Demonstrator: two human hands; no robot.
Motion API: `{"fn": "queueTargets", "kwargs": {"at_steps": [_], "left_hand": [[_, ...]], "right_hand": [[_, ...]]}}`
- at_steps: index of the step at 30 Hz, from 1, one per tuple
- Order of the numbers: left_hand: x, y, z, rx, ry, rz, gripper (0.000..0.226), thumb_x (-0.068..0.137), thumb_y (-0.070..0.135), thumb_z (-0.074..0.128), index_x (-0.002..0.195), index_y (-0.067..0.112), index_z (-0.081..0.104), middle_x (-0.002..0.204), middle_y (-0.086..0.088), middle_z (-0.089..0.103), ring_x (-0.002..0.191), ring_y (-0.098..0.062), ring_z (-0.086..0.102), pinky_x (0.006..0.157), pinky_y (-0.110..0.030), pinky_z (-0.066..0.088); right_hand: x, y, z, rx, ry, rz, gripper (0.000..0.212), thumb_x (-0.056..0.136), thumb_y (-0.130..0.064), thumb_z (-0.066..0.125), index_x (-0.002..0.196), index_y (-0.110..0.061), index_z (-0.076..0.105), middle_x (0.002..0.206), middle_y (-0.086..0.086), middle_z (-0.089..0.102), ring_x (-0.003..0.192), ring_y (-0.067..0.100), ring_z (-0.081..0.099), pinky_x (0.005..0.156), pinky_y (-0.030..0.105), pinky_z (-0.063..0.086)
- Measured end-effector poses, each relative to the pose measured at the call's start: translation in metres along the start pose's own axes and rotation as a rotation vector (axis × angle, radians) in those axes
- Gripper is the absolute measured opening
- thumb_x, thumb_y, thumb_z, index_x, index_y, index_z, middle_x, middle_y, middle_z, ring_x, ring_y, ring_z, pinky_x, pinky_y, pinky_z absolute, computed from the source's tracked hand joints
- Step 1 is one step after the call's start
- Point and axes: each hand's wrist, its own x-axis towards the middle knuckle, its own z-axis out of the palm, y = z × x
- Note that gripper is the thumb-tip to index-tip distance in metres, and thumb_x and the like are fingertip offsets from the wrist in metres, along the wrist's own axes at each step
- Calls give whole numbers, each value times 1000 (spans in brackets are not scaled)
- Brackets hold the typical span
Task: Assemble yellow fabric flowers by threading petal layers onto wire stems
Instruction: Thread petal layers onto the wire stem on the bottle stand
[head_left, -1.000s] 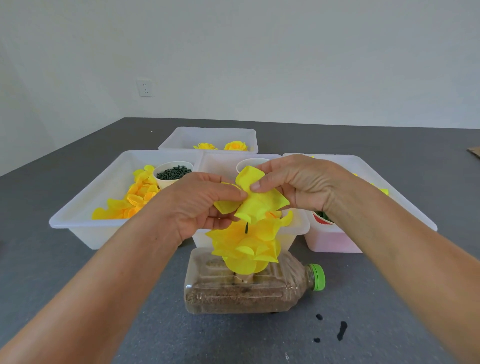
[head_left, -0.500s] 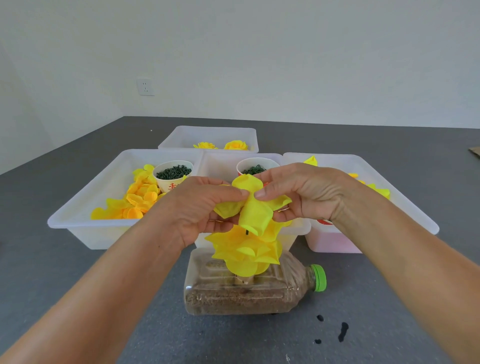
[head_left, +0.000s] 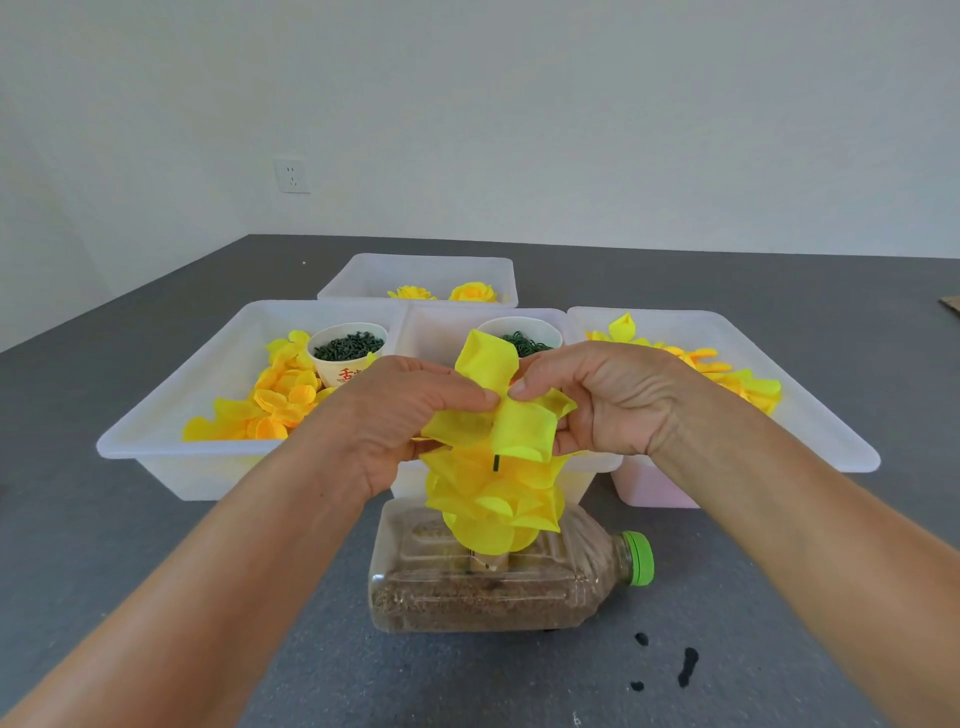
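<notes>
Both hands pinch one yellow petal layer (head_left: 511, 415) above the wire stem (head_left: 496, 462): the left hand (head_left: 400, 421) grips its left side, the right hand (head_left: 608, 400) its right. The stem, carrying stacked petals (head_left: 493, 499), stands in a lying bottle (head_left: 498, 587) of brown grains near the worktop's (head_left: 104, 545) front edge. Behind, the left bin (head_left: 171, 415) holds petals and a cup (head_left: 347, 353) of green pieces with red writing, unreadable. The far bin (head_left: 415, 270) holds finished flowers (head_left: 472, 292).

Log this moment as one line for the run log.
both hands pinch petal layer | above wire stem | stem in bottle | not threaded
</notes>
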Motion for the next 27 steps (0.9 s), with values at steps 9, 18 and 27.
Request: {"fn": "queueTargets", "kwargs": {"at_steps": [9, 18, 27], "left_hand": [[0, 2, 1, 27, 19, 19, 10, 71, 13, 74, 64, 16, 68, 60, 0, 68, 64, -14, 62, 71, -28, 48], [-1, 1, 7, -64, -18, -44, 18, 77, 3, 64, 94, 4, 66, 86, -15, 65, 78, -28, 60, 62, -29, 46], [0, -4, 2, 49, -7, -12, 6, 75, 6, 69, 72, 9, 66, 65, -5, 66, 61, -17, 61, 56, -23, 45]], "right_hand": [[-2, -1, -2, -56, 36, -31, 21, 77, 1, 62, 91, -14, 64, 85, 5, 66, 76, 20, 59, 68, 26, 48], [1, 3, 0, -39, 28, 12, 57, 81, 3, 58, 136, -7, 48, 108, 8, 61, 93, 24, 57, 81, 34, 48], [2, 3, -3, -135, -1, 27, 46, 81, 2, 58, 126, -5, 57, 104, 9, 63, 86, 20, 58, 80, 33, 48]]}}
